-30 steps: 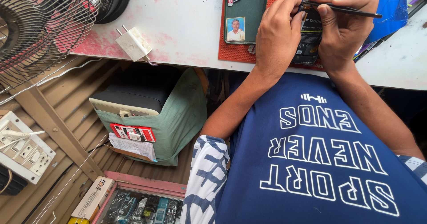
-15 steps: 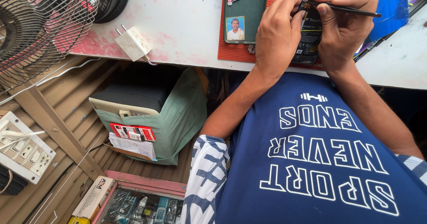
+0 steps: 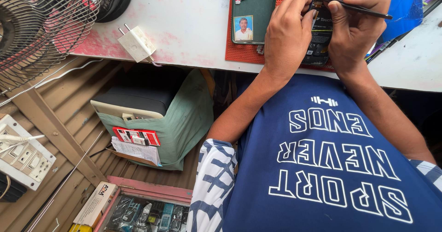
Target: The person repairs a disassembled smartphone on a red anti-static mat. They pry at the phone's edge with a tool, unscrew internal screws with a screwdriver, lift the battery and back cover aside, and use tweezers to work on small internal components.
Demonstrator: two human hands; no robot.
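Observation:
My left hand (image 3: pixel 287 31) grips the side of an opened dark phone (image 3: pixel 320 34) that lies on a red work mat (image 3: pixel 244 51) at the table's far edge. My right hand (image 3: pixel 354 29) pinches thin black tweezers (image 3: pixel 363 10) held across the top of the phone, tip toward the left hand's fingers. Both hands cover most of the phone. A green phone cover (image 3: pixel 254 2) with a small portrait photo (image 3: pixel 242 28) tucked in it lies just left of my left hand.
A white plug adapter (image 3: pixel 136 43) lies on the white table (image 3: pixel 189 20). A wire fan guard (image 3: pixel 41 25) fills the upper left. Below the table are a machine under green cloth (image 3: pixel 179 117), a wall switchboard (image 3: pixel 23 153) and a tray of phone parts (image 3: pixel 147 213).

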